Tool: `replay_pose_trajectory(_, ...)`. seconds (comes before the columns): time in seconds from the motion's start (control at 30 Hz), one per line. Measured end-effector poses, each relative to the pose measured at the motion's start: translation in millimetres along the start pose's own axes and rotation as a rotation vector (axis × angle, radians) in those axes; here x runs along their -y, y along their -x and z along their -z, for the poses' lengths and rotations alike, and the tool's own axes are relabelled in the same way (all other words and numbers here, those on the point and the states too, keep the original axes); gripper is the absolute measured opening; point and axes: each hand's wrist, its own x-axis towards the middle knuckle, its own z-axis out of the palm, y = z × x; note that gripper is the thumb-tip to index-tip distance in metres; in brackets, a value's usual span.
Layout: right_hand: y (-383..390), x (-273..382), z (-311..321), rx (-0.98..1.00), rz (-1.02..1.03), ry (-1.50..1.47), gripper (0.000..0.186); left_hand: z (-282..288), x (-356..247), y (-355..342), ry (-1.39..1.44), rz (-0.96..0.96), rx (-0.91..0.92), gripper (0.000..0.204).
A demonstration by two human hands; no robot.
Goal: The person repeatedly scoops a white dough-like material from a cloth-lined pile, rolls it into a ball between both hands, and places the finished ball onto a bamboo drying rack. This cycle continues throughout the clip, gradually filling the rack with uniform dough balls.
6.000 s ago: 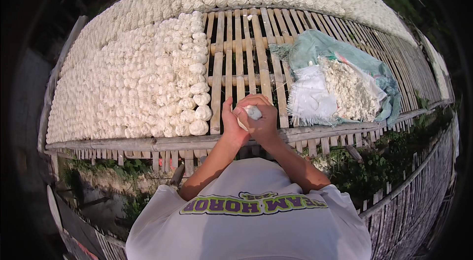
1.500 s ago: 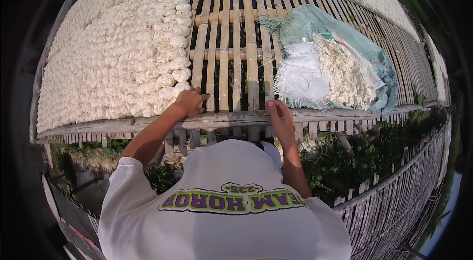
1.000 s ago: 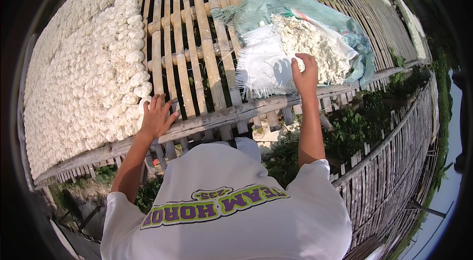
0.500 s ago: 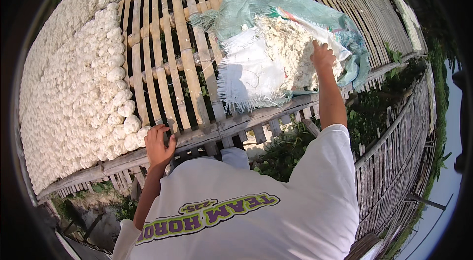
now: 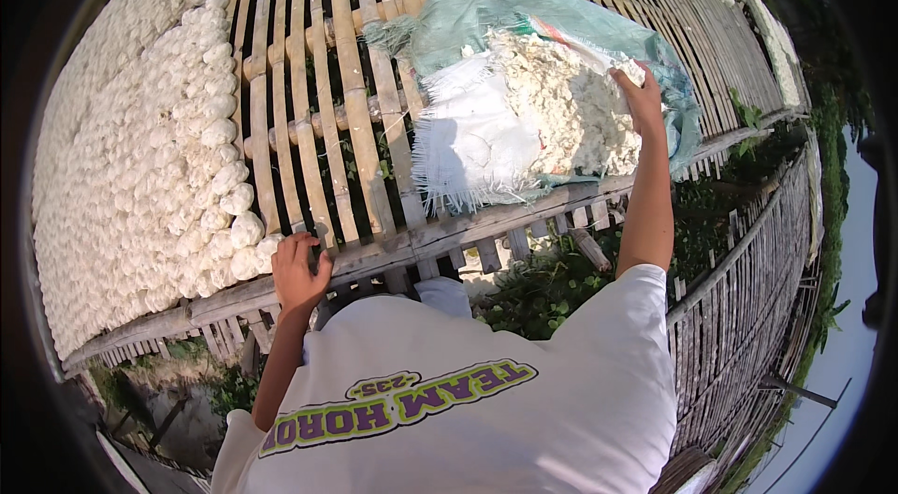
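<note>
My right hand is at the far right side of an opened sack, its fingers closed around a white clump. Under and beside it, a heap of off-white, crumbly, moist-looking material fills the sack. The sack has a frayed white woven flap and a blue-green woven outer layer. My left hand rests on the near bamboo rail, fingers somewhat apart and holding nothing. Just left of it, rounded white lumps end their closely packed rows.
The sack lies on a raised rack of bamboo slats with gaps between them. Packed white lumps cover its left part. Green plants grow below the near edge. Another slatted rack stands at the right.
My right hand has moved right across the heap to the sack's far right side, and a white clump now shows in its fingers. My left hand has stayed on the rail.
</note>
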Motion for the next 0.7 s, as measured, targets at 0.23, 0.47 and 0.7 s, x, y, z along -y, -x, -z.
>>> replay_pose_trajectory(0.23, 94.7, -35.7, -101.1, 0.085, -0.142, -0.207, 0.071, 0.6, -1.8, -0.3, 0.017, -0.005, -0.021, 0.027)
replay_pose_trajectory(0.47, 120.6, -76.3, -122.7, 0.308, 0.154, 0.484, 0.092, -0.6, 0.5, -0.2, 0.017, -0.024, -0.046, 0.028)
replay_pose_trajectory(0.7, 132.2, -80.6, -130.5, 0.146, 0.300, 0.623, 0.068, -0.4, -0.3, 0.3, 0.033, -0.018, -0.029, 0.025)
